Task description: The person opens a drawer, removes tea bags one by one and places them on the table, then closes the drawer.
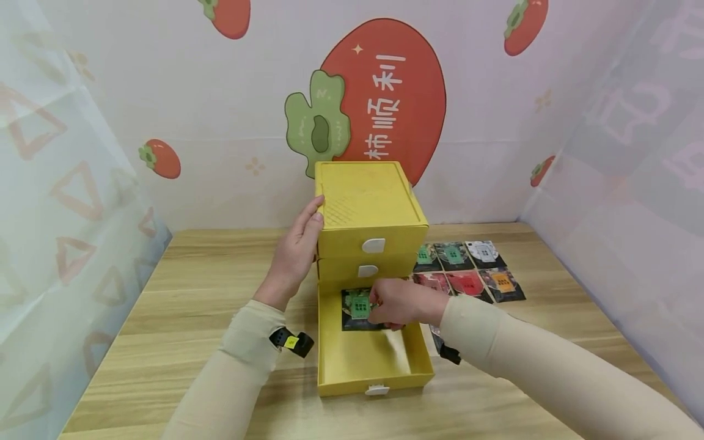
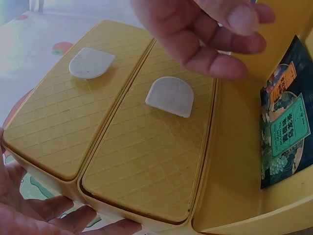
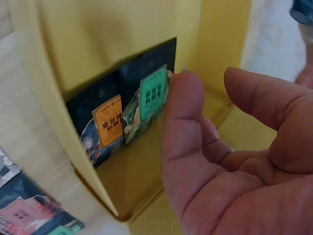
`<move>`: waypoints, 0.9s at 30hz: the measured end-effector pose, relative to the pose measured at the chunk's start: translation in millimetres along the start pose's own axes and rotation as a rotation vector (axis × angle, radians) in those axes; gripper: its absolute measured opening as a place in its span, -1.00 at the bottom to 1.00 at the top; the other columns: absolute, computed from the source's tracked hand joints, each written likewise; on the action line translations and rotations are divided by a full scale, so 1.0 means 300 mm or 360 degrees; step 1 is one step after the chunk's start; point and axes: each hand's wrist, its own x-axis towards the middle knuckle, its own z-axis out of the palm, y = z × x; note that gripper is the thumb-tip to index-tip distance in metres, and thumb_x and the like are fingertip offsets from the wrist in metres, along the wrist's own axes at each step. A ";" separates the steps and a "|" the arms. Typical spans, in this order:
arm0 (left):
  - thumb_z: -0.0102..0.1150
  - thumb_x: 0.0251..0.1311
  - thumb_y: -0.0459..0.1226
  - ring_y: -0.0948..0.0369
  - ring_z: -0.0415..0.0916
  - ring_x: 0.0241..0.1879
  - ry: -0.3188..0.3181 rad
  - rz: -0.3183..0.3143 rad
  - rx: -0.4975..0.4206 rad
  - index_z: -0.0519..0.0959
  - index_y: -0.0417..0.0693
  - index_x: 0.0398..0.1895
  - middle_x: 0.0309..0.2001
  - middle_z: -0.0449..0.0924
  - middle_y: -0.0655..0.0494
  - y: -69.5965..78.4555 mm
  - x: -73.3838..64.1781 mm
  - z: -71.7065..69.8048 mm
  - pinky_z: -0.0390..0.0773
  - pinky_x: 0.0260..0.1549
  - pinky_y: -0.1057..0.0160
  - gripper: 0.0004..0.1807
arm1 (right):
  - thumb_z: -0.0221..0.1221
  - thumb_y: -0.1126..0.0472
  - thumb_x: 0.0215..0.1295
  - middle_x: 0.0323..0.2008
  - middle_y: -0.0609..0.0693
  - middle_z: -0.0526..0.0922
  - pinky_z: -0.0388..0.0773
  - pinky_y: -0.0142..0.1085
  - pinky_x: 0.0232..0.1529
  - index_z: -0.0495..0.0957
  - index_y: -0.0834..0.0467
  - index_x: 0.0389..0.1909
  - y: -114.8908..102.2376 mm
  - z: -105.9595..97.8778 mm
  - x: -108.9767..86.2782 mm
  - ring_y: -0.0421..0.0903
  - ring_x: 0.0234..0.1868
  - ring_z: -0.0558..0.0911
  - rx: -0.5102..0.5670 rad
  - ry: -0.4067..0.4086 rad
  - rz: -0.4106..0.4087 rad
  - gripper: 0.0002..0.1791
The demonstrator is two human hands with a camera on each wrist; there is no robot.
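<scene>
My left hand (image 1: 294, 253) rests along the left side of a yellow chest of drawers (image 1: 365, 192), its fingers against the wall. The bottom drawer (image 1: 360, 360) is pulled out. Inside lie two dark tea sachets side by side, a green-labelled sachet (image 3: 152, 93) and an orange-labelled sachet (image 3: 108, 120). Over the drawer, close beside the green-labelled one, hovers my right hand (image 1: 404, 301). In the right wrist view its thumb and forefinger are parted with nothing between them. The head view hides the orange-labelled sachet behind that hand.
Several more sachets lie in rows on the wooden table (image 1: 220, 275) right of the chest, among them a red-labelled sachet (image 1: 467, 284) and a white-labelled sachet (image 1: 485, 253). Two upper drawers with white tabs (image 2: 171, 95) are closed. Printed cloth walls surround the table.
</scene>
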 end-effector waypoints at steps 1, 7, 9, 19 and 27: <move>-0.29 0.64 0.16 0.20 0.05 0.62 0.0001 0.0001 -0.0002 0.19 0.41 0.64 0.62 0.11 0.33 0.001 -0.002 0.000 0.11 0.57 -0.03 -0.42 | 0.24 0.28 0.40 -0.75 -0.11 0.26 0.22 -0.37 -0.61 0.17 0.02 -0.68 -0.007 0.006 0.009 -0.19 -0.71 0.28 -0.0040 -0.0001 0.0021 -0.48; -0.28 0.64 0.15 0.21 0.05 0.61 0.0000 0.0001 -0.0012 0.20 0.41 0.63 0.62 0.12 0.31 0.000 -0.002 0.000 0.11 0.57 -0.01 -0.43 | 0.28 0.23 0.31 -0.73 -0.08 0.33 0.24 -0.31 -0.63 0.35 0.09 -0.67 -0.019 0.035 0.081 -0.15 -0.72 0.33 -0.0378 0.0022 0.0111 -0.60; -0.29 0.64 0.16 0.22 0.04 0.61 -0.0003 -0.0004 -0.0011 0.19 0.43 0.63 0.62 0.12 0.32 -0.001 -0.002 0.000 0.11 0.57 -0.01 -0.43 | 0.28 0.15 0.30 -0.72 -0.10 0.33 0.26 -0.28 -0.64 0.38 0.06 -0.66 0.026 0.053 0.135 -0.15 -0.72 0.35 -0.0489 0.0043 0.0074 -0.63; -0.28 0.62 0.20 0.21 0.04 0.61 -0.0004 -0.0009 0.0008 0.18 0.44 0.64 0.63 0.11 0.31 0.004 -0.003 -0.008 0.12 0.57 -0.02 -0.40 | 0.16 -0.08 0.52 -0.78 -0.13 0.19 0.33 -0.26 -0.49 0.30 0.02 -0.82 -0.052 0.090 0.127 -0.14 -0.68 0.33 -0.0670 0.0103 0.0219 -0.35; -0.27 0.62 0.20 0.23 0.06 0.60 0.0011 -0.0013 0.0002 0.20 0.44 0.63 0.62 0.14 0.31 0.000 -0.003 -0.001 0.14 0.56 -0.03 -0.41 | 0.06 -0.28 0.54 -0.70 -0.10 0.33 0.49 -0.19 -0.28 0.33 -0.03 -0.79 -0.064 0.107 0.153 -0.11 -0.54 0.46 -0.0764 0.0096 0.0397 -0.32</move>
